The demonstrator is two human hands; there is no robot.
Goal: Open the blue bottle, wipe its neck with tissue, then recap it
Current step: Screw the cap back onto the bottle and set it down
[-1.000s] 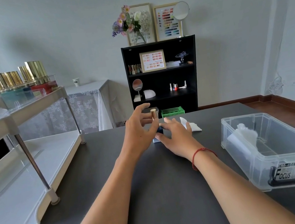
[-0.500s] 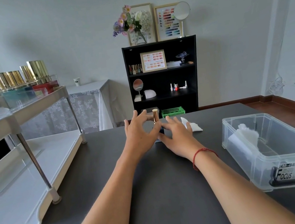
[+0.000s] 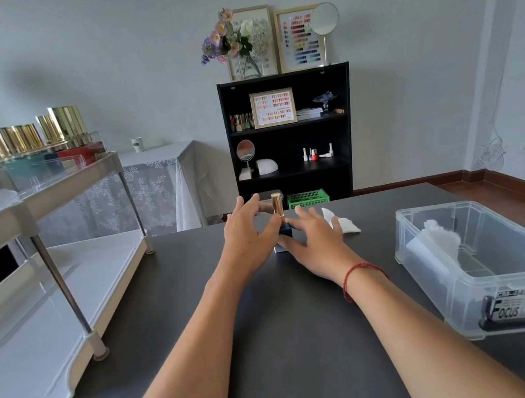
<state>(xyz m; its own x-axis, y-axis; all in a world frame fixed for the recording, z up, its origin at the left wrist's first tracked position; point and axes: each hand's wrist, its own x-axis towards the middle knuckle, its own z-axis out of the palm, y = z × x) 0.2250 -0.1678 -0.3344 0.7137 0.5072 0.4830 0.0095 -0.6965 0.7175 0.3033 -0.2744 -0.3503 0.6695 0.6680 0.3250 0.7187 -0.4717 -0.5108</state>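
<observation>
While the blue bottle [image 3: 285, 230] stands upright on the dark table [image 3: 294, 332], close to the far edge and about midway along it, both hands flank it without a firm hold. The left hand [image 3: 246, 236] sits on its left side with fingers spread and raised behind the gold cap [image 3: 277, 204], thumb reaching toward the bottle's shoulder. The right hand [image 3: 318, 238] lies low on the other side, fingers straight and apart, its forefinger by the blue body. Neither hand is wrapped round anything, and I cannot tell whether the fingertips actually touch the bottle.

The cap is on, so the opening step looks not yet done. A crumpled white tissue [image 3: 345, 225] lies just beyond the right hand, also near the far edge. A clear plastic box [image 3: 463, 304] stands at the right edge.

The bottle is probably light, rigid and smooth-sided, perhaps glass. The tall cap on a squat base likely makes it easy to tip. The sound hold would be one hand pinching the blue body low down to pin it to the table. The other hand's fingertips would take the cap around its middle and twist. Polished metal may slip under a loose pinch. The tissue is soft and limp, so it should fold round the neck easily.
</observation>
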